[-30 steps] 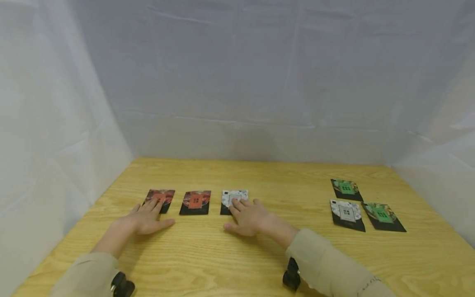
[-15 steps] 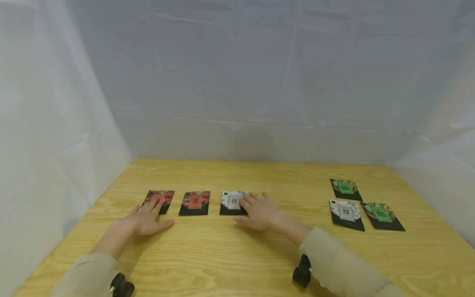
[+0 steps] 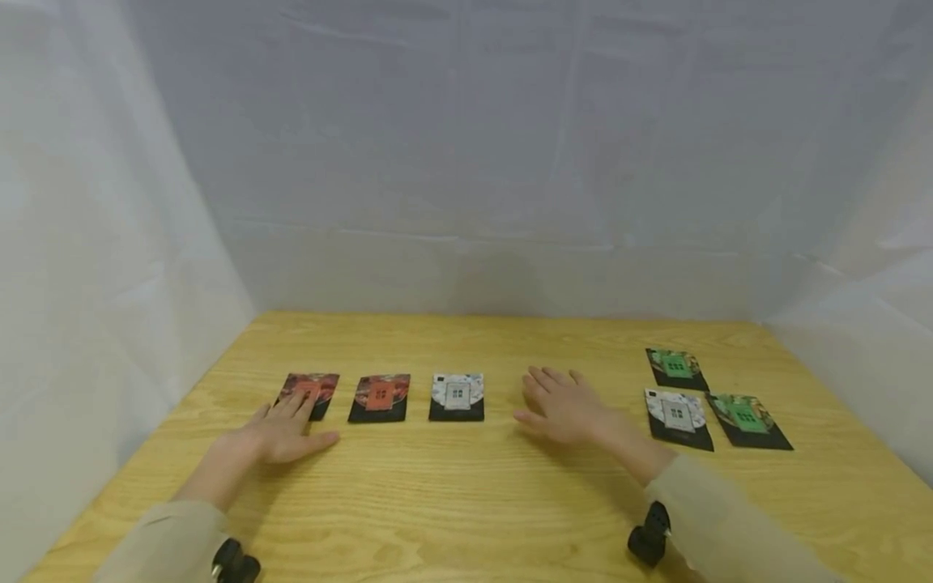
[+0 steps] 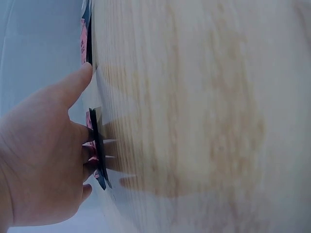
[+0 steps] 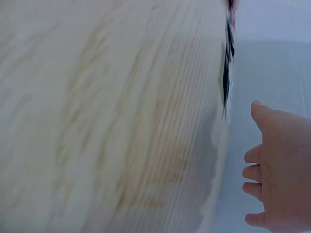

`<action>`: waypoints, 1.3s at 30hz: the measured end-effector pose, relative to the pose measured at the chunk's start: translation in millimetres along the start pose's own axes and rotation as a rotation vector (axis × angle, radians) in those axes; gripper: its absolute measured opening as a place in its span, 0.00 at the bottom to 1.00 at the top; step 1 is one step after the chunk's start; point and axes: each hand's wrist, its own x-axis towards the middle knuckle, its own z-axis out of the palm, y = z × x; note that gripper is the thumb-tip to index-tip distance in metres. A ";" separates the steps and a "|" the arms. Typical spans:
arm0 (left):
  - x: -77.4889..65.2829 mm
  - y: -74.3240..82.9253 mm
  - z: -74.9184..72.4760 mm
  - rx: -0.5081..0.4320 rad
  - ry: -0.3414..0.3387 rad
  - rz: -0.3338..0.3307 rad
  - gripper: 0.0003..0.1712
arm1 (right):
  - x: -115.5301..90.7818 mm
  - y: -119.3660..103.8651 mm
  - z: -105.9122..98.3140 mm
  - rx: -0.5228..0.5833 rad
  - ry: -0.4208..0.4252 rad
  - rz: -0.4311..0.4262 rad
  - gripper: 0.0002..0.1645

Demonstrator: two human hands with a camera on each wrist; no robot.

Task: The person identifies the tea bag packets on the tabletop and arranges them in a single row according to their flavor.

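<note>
My left hand [image 3: 280,433] lies with straight fingers on the leftmost red-and-black packet [image 3: 325,389], hiding part of it; the left wrist view shows the fingertips over this packet [image 4: 95,150]. To its right on the table come a second red packet [image 3: 380,397] and a white-and-black packet [image 3: 457,397], in a row. Right of that row, my right hand [image 3: 568,409] is spread over the wood, holding nothing. In the right wrist view the right hand [image 5: 286,170] appears raised off the surface, apart from the packets.
At the right of the wooden table [image 3: 408,502] lie another white packet [image 3: 678,418] and two green packets, one behind [image 3: 675,368] and one beside it [image 3: 748,419]. White sheeting [image 3: 466,162] encloses the table at the back and both sides.
My right hand has left the white packet in the row and moved right, uncovering it fully. The left hand has stayed on the leftmost red packet.
</note>
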 end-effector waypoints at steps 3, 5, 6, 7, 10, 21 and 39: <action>0.0 0.0 -1.0 0.007 0.003 0.002 0.56 | -8.5 13.5 1.8 0.022 0.007 0.022 0.42; -0.1 -0.4 -1.3 0.012 0.001 0.002 0.56 | -15.7 21.4 2.5 0.045 0.012 0.032 0.42; -0.2 -0.7 -1.4 0.014 0.001 0.004 0.56 | -19.1 25.0 2.7 0.051 0.014 0.038 0.42; -0.3 -1.0 -1.5 0.014 0.000 0.005 0.56 | -22.7 28.3 2.3 0.059 0.016 0.040 0.41; -1.2 -2.1 -1.4 0.009 -0.002 0.006 0.56 | -33.0 37.7 1.9 0.066 0.029 0.048 0.41; -0.4 -7.0 -0.4 -0.016 -0.017 -0.014 0.59 | -67.9 74.4 10.6 0.090 0.101 0.076 0.42; -5.2 -6.0 -3.6 -0.028 -0.023 -0.001 0.57 | -123.3 128.9 18.5 0.209 0.086 0.109 0.41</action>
